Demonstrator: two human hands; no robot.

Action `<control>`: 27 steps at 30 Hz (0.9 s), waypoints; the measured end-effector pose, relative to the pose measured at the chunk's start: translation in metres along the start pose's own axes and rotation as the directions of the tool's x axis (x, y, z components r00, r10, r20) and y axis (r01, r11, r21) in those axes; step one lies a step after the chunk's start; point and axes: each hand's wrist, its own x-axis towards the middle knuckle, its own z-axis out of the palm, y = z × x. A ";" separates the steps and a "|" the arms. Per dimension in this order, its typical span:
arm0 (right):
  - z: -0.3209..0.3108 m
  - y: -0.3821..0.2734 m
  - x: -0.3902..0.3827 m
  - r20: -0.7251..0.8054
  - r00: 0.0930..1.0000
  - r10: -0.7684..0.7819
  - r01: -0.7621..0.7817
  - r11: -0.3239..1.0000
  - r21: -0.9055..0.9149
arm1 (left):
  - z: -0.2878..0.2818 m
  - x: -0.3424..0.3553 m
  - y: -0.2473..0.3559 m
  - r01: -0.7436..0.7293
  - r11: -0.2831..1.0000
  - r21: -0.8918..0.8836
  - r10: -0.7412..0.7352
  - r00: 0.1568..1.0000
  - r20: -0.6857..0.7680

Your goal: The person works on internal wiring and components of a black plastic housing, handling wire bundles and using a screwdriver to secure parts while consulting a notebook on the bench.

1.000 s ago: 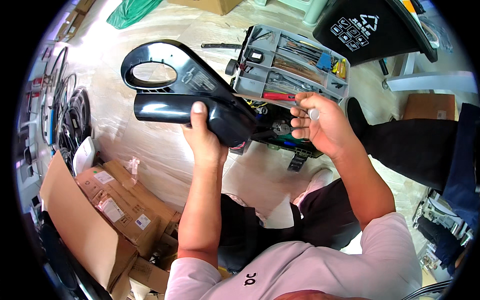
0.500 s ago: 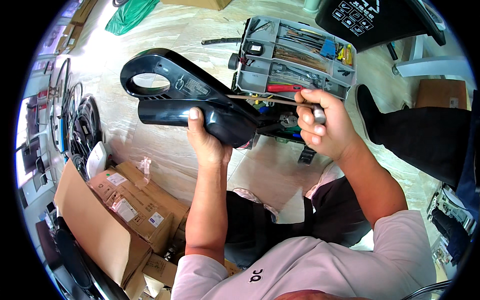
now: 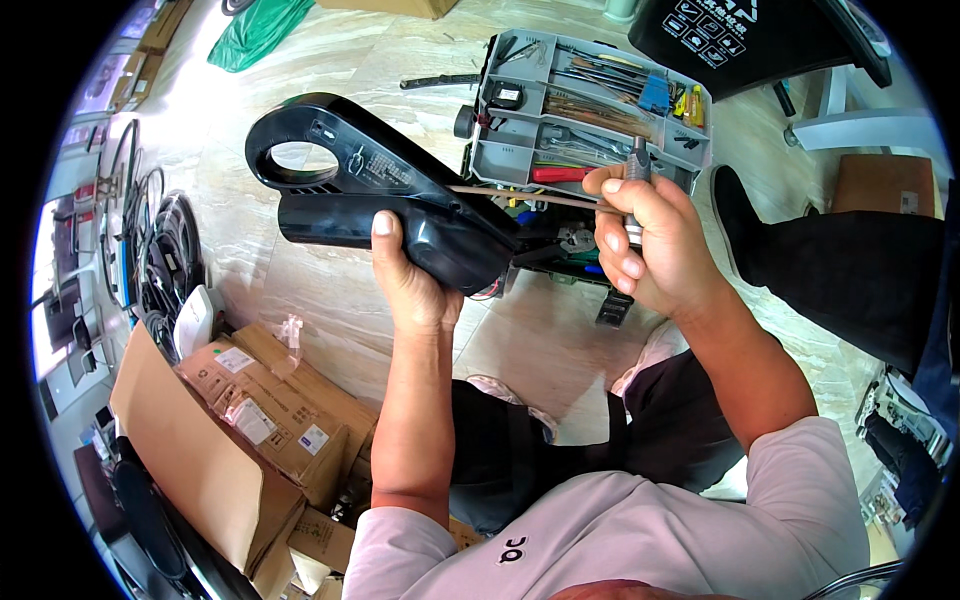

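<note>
A black handheld vacuum cleaner (image 3: 430, 235) with a loop handle lies across my left hand (image 3: 415, 280). My fingers pass beneath its body, and the thumb presses on the near side. My right hand (image 3: 650, 235) is closed round the grey crossbar of a T-handle driver (image 3: 638, 160), whose ends show above and below the fingers. The driver's long thin shaft runs left to the vacuum's side, just below the handle. Its tip is hidden there, so I cannot tell what it engages.
Beyond my hands an open toolbox (image 3: 545, 118) holds wrenches, drivers and pliers. Cardboard boxes (image 3: 275, 400) stand at the lower left, near coiled black cables (image 3: 170, 250). A black bin (image 3: 745, 45) is at the far right. Another person's black-clad leg (image 3: 840, 270) reaches in from the right.
My right hand has turned the driver: its crossbar pointed toward me before and now stands up across my fingers. The vacuum has stayed nearly in place, tilting slightly.
</note>
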 end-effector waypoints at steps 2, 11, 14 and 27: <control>0.003 0.000 -0.002 -0.029 0.999 -0.027 0.025 0.998 -0.055 | 0.001 0.000 0.001 0.009 1.000 -0.006 -0.009 1.000 -0.008; 0.003 0.003 -0.005 0.117 0.963 -0.243 0.270 0.868 -0.416 | 0.000 -0.002 0.006 0.046 0.997 -0.055 -0.047 0.999 -0.015; 0.001 0.005 -0.004 0.170 0.934 -0.315 0.358 0.811 -0.463 | 0.002 -0.003 0.007 0.050 0.998 -0.041 -0.051 0.998 -0.036; -0.006 0.004 0.004 0.301 0.908 -0.291 0.389 0.851 -0.352 | 0.002 -0.001 0.012 0.079 0.989 -0.126 -0.083 0.996 -0.030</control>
